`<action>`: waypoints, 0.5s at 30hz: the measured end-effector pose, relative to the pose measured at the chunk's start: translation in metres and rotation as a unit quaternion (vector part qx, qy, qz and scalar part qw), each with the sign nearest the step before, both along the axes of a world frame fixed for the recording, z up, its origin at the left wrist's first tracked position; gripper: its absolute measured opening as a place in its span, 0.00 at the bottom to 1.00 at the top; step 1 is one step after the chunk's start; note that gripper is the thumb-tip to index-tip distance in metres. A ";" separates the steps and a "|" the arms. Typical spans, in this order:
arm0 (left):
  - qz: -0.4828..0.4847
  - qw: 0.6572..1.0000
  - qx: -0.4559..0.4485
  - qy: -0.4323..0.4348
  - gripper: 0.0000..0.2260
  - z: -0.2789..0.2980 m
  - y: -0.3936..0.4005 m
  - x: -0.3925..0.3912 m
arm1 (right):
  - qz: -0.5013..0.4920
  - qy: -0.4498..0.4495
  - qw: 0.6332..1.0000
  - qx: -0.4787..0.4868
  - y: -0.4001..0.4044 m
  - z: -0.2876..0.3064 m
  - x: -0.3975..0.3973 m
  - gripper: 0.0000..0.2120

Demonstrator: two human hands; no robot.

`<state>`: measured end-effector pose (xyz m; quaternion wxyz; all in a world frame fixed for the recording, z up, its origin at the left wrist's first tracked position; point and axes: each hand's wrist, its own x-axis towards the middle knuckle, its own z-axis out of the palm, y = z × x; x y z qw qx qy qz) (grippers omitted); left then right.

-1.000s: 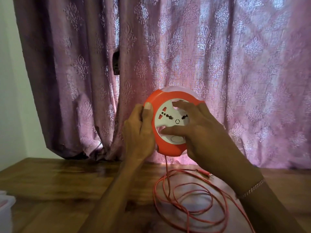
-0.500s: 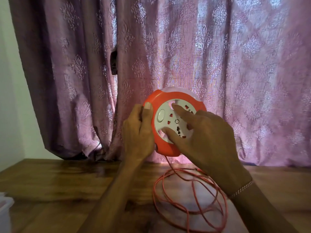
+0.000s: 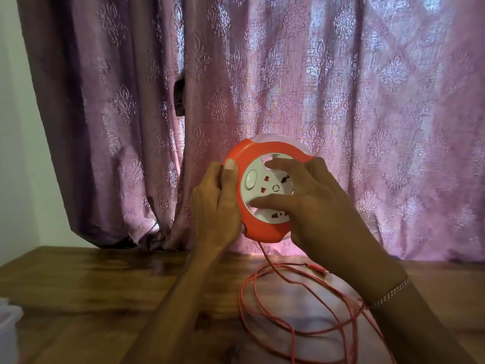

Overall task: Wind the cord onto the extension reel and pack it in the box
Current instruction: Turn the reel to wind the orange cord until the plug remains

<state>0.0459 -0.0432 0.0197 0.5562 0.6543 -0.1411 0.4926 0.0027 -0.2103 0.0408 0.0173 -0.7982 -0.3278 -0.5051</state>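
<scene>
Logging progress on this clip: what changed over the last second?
The white socket face turned under the right hand: its oval button went from bottom to left, and the cord loops on the table shifted. The left hand kept its grip on the orange reel rim.

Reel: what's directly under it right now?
Under the reel, held up by both hands, the cord drops to loose loops on the table. The right forearm covers part of the loops.

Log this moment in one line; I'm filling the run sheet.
left hand grips reel rim | right hand fingers on white dial | cord loose on table
</scene>
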 end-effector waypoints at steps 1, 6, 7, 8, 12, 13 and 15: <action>-0.002 1.000 0.003 0.001 0.25 0.000 0.000 0.000 | -0.011 -0.002 1.000 -0.002 0.000 0.000 0.000 0.25; 0.001 1.000 0.009 -0.002 0.23 0.001 0.000 -0.001 | -0.058 -0.014 0.998 0.017 0.002 0.000 -0.001 0.25; 0.000 1.000 0.009 -0.002 0.23 0.000 0.000 -0.002 | -0.064 -0.009 0.998 0.024 0.002 -0.001 -0.001 0.25; 0.001 1.000 0.009 0.000 0.23 0.000 -0.001 -0.002 | -0.070 -0.004 0.997 0.035 0.002 -0.001 -0.001 0.25; 0.013 1.000 0.022 0.006 0.20 0.000 -0.003 -0.003 | -0.109 0.017 0.988 0.107 0.004 -0.005 -0.002 0.27; 0.014 1.000 0.021 0.009 0.19 0.000 -0.004 -0.003 | -0.116 0.017 0.984 0.136 0.006 -0.004 -0.002 0.28; 0.016 1.000 0.019 0.010 0.18 0.001 -0.004 -0.003 | -0.110 0.007 0.977 0.182 0.008 -0.002 -0.003 0.29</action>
